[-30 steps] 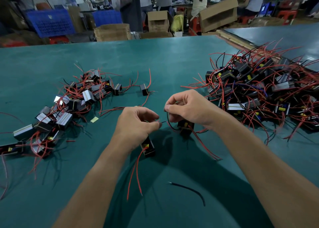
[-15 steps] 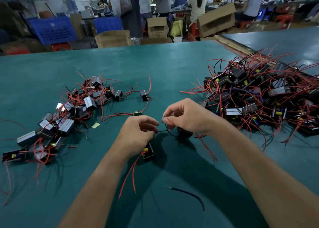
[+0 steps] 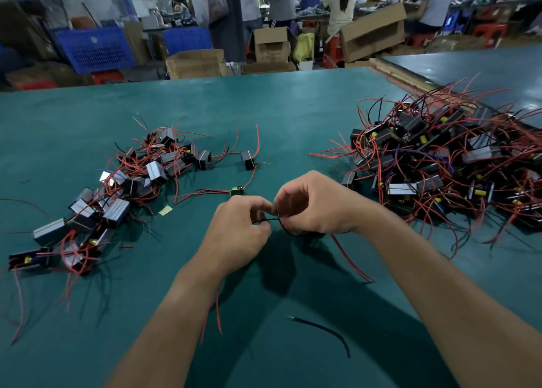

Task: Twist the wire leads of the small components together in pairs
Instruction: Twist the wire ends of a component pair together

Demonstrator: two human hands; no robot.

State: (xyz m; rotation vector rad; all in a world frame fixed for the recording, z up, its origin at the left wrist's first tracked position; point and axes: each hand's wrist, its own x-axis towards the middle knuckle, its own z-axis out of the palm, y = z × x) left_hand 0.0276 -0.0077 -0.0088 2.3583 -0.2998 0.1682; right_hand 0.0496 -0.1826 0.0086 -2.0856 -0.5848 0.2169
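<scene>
Over green table [image 3: 278, 117], black lead [image 3: 268, 219], lying left-right

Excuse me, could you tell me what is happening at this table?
A person is working at a green table. The left hand and right hand meet at its middle, both pinching a black lead that runs between them, apparently to twist it. A tangled pile of components lies to the right, a smaller pile to the left, and a loose black wire lies nearer the person.
</scene>
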